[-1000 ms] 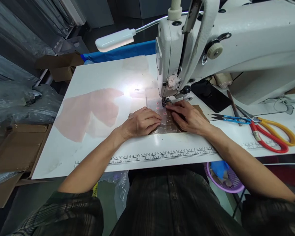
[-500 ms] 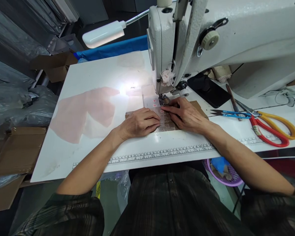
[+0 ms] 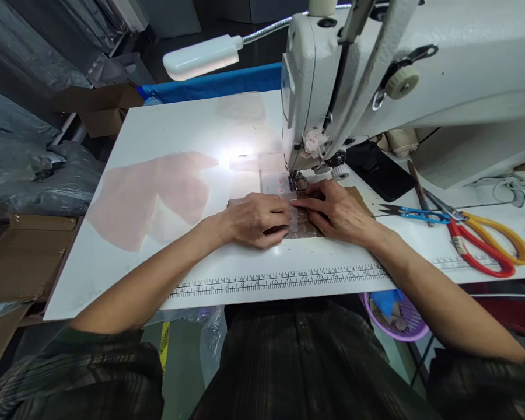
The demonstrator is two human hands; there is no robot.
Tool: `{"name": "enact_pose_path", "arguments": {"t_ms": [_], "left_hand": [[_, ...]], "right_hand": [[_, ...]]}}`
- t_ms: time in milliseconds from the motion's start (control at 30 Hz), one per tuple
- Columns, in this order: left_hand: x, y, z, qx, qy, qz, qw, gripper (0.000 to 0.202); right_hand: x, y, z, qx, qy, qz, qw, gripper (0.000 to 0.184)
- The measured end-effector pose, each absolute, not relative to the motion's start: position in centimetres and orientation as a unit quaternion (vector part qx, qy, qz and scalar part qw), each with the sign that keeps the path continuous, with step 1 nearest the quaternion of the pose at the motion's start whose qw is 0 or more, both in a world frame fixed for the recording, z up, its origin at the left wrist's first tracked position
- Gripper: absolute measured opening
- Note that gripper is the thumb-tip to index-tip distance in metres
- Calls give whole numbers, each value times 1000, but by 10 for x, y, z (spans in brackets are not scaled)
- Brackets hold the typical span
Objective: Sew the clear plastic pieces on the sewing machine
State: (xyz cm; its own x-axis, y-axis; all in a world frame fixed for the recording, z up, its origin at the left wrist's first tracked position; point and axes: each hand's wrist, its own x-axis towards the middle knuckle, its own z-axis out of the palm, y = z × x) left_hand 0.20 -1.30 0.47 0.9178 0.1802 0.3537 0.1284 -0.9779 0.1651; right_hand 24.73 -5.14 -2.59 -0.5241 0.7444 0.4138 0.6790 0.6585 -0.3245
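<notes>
Left forearm (image 3: 153,280): one, bare, slanting inward and away from the body. Left hand (image 3: 259,220): palm down, knuckles raised, fingers bent together and pointing right; grip unclear. Right forearm (image 3: 441,294): one, bare, angled inward. Right hand (image 3: 338,211): palm down, index finger (image 3: 304,204) extended leftward, digits spread. Hands: near each other, wrists low.

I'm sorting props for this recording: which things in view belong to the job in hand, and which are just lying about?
Apparently in use:
whitish strip, handled by left hand and right hand
sewing machine
lamp
pink sheer pieces (less sure)

Probably just lying about:
red-and-yellow scissors
blue snips
black phone-like slab
purple basket
</notes>
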Motion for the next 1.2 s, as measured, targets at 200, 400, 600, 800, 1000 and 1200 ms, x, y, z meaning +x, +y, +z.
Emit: {"name": "enact_pose_path", "arguments": {"t_ms": [200,400,600,800,1000,1200], "left_hand": [[0,-11,6,970,96,203,92,18],[-3,-13,4,975,119,177,58,22],[-3,-13,3,977,125,169,13,27],[-3,-13,5,979,156,134,-8,36],[-3,-9,4,977,179,117,3,44],[-3,-5,4,973,202,106,20,49]], "right_hand": [[244,-52,-24,-431,-865,58,249,38],[241,-50,-24,-459,-857,41,230,39],[243,-55,-23,-440,-863,68,240,38],[242,-57,-20,-440,-860,71,246,38],[243,-57,-17,-432,-865,64,245,38],[242,-55,-16,-425,-869,58,245,37]]}}
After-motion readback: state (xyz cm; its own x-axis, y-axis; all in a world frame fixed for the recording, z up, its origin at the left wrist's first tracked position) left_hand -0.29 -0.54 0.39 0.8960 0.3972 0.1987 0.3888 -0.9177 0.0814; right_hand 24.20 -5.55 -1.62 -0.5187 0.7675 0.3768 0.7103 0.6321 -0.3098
